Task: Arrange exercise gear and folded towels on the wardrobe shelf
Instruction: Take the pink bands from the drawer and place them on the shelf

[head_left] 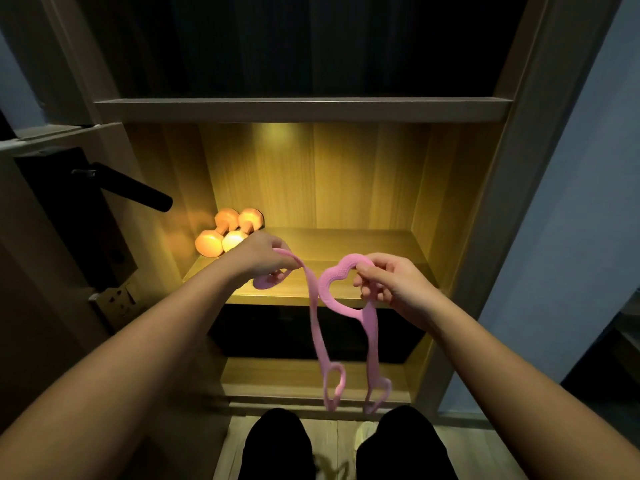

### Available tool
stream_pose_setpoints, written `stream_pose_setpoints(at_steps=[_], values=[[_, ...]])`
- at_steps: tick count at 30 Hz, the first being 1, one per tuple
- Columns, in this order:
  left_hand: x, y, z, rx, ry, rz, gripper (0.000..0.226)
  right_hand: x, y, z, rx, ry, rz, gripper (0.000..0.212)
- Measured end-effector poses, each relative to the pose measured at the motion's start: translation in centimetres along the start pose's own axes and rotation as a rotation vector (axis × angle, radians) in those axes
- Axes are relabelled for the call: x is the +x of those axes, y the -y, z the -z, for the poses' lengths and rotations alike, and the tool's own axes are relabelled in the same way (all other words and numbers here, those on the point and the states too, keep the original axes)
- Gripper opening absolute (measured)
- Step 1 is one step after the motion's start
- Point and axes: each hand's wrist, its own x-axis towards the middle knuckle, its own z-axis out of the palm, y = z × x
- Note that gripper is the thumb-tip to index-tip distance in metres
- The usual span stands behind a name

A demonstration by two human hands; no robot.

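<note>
Right hand (391,282): thumb and fingertips (365,271) pinched together on the rim of a heart-shaped loop of the pink resistance band (312,306). The other fingers are curled beneath.

Left hand (265,256): fingers curled closed round another part of the band. A second loop shows just under the knuckles, and a strap leaves the grip toward the right hand.

From both grips the band drops straight down, long axis vertical. Its two free ends hang well below the fingers, in front of the lower compartment. Cannot tell whether this is one band or two.

The lit shelf (363,247) lies directly beyond the fingers and roughly level with them. Both hands are at its front edge, the left slightly further in.

Two dumbbells (227,233) sit at the back, beyond and outboard of the left hand and close to its knuckles. The board beyond the right fingers is bare.

Judgement: the hanging length needs gathering up before it goes forward, and the bare side favours a right-hand lead. The slack may snag on the shelf lip.
</note>
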Motion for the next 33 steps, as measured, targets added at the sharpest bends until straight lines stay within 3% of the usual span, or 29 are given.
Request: stream_pose_setpoints(at_steps=[2, 5, 8, 11, 14, 18, 23, 28, 33], values=[[0.0, -0.3, -0.3, -0.053, -0.034, -0.007, 0.024, -0.1, 0.0, -0.2, 0.037, 0.011, 0.006, 0.022], [0.1, -0.8, -0.4, 0.169, -0.105, -0.008, 0.027, 0.0, 0.2, -0.3, 0.037, 0.028, 0.016, 0.026], [0.1, -1.3, 0.3, 0.090, 0.121, 0.028, 0.013, 0.0, 0.4, -0.3, -0.017, 0.050, 0.027, 0.029], [-0.3, -1.1, 0.7, -0.101, 0.302, -0.002, 0.012, 0.1, 0.3, -0.4, 0.010, 0.059, 0.035, 0.028], [-0.3, -0.7, 0.2, -0.226, 0.232, -0.116, 0.020, 0.2, 0.2, -0.6, 0.055, 0.070, 0.058, 0.027], [-0.1, -0.8, -0.4, -0.110, 0.088, -0.145, 0.027, 0.3, 0.2, -1.1, -0.093, 0.067, 0.113, 0.024], [-0.1, -1.1, 0.1, -0.135, 0.238, -0.056, 0.014, 0.7, 0.2, -2.2, -0.105, 0.112, 0.093, 0.017], [0.0, -0.8, -0.3, -0.248, 0.097, -0.113, 0.011, 1.5, -0.3, -2.8, -0.249, -0.033, 0.204, 0.006], [-0.2, -0.7, -0.8, -0.289, 0.038, -0.142, 0.014, 2.7, -1.1, -3.4, -0.136, -0.115, 0.174, 0.006]])
